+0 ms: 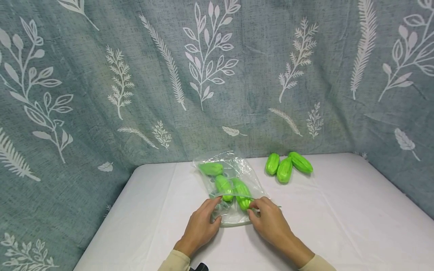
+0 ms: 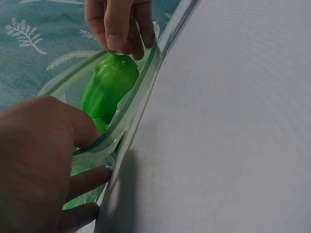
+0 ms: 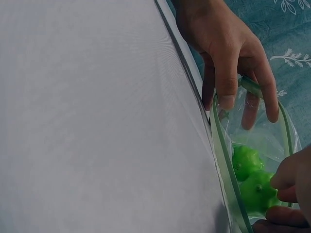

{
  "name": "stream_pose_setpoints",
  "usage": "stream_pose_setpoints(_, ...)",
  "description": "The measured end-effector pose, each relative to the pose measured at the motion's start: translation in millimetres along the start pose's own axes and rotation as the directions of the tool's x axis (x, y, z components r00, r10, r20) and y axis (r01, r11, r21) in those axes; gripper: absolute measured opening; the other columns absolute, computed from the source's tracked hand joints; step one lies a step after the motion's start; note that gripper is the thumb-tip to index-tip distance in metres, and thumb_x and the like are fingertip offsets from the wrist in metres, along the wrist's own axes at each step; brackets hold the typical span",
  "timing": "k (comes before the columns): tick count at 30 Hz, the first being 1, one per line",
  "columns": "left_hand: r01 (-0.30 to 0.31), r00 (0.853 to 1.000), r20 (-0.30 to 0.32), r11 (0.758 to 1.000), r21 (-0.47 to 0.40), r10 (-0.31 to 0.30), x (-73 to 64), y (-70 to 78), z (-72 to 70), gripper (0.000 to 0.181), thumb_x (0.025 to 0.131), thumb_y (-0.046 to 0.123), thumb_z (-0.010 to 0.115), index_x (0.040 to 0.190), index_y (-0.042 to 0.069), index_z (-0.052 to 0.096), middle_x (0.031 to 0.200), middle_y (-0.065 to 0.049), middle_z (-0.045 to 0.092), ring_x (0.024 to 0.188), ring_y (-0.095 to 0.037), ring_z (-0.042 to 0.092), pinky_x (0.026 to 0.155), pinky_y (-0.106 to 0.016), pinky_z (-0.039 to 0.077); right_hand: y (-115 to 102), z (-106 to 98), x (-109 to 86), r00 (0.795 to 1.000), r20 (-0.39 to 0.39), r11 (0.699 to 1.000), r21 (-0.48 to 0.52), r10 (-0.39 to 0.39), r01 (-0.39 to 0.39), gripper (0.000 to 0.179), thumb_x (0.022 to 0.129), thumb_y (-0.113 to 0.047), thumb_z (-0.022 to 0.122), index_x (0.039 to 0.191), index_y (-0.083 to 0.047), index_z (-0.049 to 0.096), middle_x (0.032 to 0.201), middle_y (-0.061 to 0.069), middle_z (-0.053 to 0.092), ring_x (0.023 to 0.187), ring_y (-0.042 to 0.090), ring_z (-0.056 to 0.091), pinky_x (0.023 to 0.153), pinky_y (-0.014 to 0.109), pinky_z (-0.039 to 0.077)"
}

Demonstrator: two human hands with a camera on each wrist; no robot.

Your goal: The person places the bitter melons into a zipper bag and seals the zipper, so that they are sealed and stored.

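The clear bag (image 1: 254,183) lies on the table (image 1: 339,226), left hand (image 1: 202,223) grip loosely spread at its 8 o'clock, right hand (image 1: 271,221) grip pinching its rim (image 1: 235,225) at 4 o'clock, where a slip could let a green gourd (image 1: 241,190) roll out.

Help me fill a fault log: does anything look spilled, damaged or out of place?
Nothing stands out. The three green vegetables on the white table and three others in the clear bag look whole; I see no spill. The bag gapes open, with the left hand and right hand at its rim.
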State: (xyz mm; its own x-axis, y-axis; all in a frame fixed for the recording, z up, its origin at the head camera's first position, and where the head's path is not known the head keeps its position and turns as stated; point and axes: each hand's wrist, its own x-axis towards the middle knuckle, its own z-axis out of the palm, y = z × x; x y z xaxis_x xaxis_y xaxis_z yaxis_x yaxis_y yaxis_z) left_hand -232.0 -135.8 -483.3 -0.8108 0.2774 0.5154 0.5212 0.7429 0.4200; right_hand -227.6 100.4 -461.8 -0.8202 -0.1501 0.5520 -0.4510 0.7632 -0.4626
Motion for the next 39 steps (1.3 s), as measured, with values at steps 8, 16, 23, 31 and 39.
stream_pose_setpoints(8,0.013,1.000,0.004,1.000,0.007,-0.013,0.0,1.2,0.1,0.063,0.084,0.014,0.075,0.143,0.020,0.054,0.128,0.004,0.063,0.112,-0.015,0.065,0.091,-0.037,0.055,-2.9,-1.6,-0.5,1.000,0.016,1.000,-0.019,0.003,-0.002,0.012,0.081,-0.010,0.076,0.093,-0.008,0.074,0.090,0.001,0.066,0.080,0.015,0.065,0.069,0.035,0.056)
stream_pose_setpoints(16,0.023,1.000,0.016,1.000,0.004,-0.023,0.2,1.3,-0.8,0.063,0.085,0.014,0.074,0.144,0.020,0.053,0.131,0.004,0.062,0.118,-0.016,0.062,0.096,-0.036,0.053,-3.7,-0.1,-0.9,0.994,0.109,1.000,-0.006,0.001,0.000,0.005,0.083,-0.018,0.075,0.087,-0.019,0.073,0.084,-0.011,0.066,0.083,0.011,0.067,0.075,0.034,0.056)
stream_pose_setpoints(23,0.016,1.000,0.015,1.000,0.005,-0.016,0.2,-0.2,-0.4,0.062,0.085,0.015,0.074,0.144,0.020,0.053,0.131,0.004,0.062,0.117,-0.016,0.063,0.095,-0.036,0.053,-2.7,0.4,-1.5,0.993,0.113,1.000,-0.002,-0.029,0.029,0.009,0.083,-0.018,0.075,0.092,-0.016,0.075,0.088,-0.008,0.069,0.085,0.012,0.067,0.076,0.034,0.056)
stream_pose_setpoints(31,0.003,1.000,0.004,1.000,0.011,-0.003,-0.2,-1.2,0.7,0.063,0.085,0.015,0.074,0.144,0.021,0.053,0.131,0.004,0.062,0.117,-0.016,0.063,0.095,-0.037,0.054,-0.9,0.9,-1.7,0.991,0.119,0.998,0.022,-0.065,0.063,0.019,0.085,-0.015,0.074,0.102,-0.009,0.075,0.105,0.001,0.072,0.098,0.018,0.068,0.084,0.038,0.056)
stream_pose_setpoints(39,-0.002,1.000,-0.003,1.000,0.005,0.002,-0.2,-1.6,0.8,0.062,0.084,0.014,0.074,0.143,0.021,0.054,0.129,0.005,0.063,0.116,-0.015,0.063,0.093,-0.036,0.054,-1.2,1.0,-3.5,0.985,0.146,0.996,0.013,-0.092,0.091,0.032,0.086,-0.016,0.074,0.114,-0.003,0.072,0.123,0.012,0.068,0.116,0.031,0.064,0.101,0.046,0.049)
